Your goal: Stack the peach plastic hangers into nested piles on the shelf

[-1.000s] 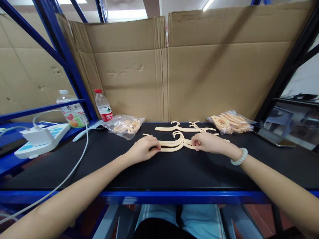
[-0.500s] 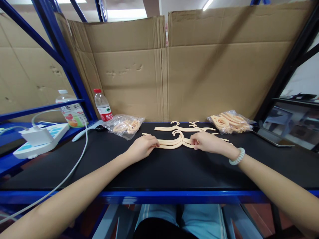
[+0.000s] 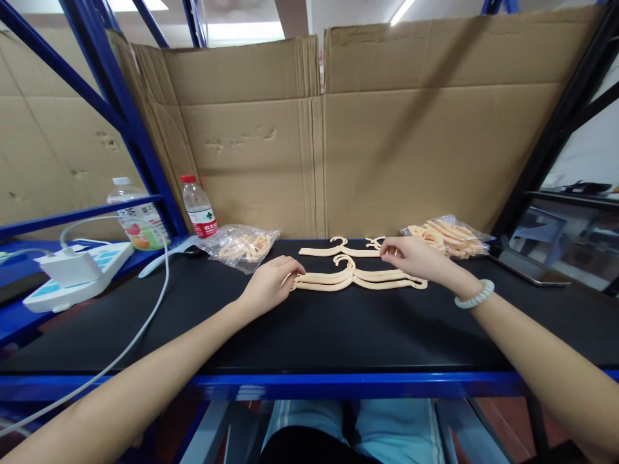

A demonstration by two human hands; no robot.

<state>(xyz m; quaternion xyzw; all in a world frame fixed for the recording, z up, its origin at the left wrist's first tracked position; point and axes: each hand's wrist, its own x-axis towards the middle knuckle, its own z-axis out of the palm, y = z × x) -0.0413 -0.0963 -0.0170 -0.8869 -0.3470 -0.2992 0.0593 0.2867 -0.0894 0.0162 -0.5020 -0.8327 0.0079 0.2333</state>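
Observation:
Several cream hangers (image 3: 326, 281) lie stacked on the black table, their curved hooks bunched at the middle. My left hand (image 3: 271, 283) is closed in a pinch at the left end of this stack, its fingertips partly covering that end. Behind the stack lies another cream hanger (image 3: 315, 251) with its own hook. Over its right part is my right hand (image 3: 418, 259), wearing a pale coiled band at the wrist. The fingers there are curled together beside small hooked pieces (image 3: 374, 242); what they hold is hidden.
A clear bag of cream pieces (image 3: 246, 245) lies at left by a red-capped bottle (image 3: 199, 209); another such bag (image 3: 449, 235) lies back right. A metal tray (image 3: 529, 267) is at right. A white power strip (image 3: 80, 274) trails a cable across the left side. Cardboard (image 3: 416, 148) walls the back.
My right hand has left the front hangers and moved back and right to the rear hanger. The front hangers now sit closer together at the right. My left hand has shifted slightly left.

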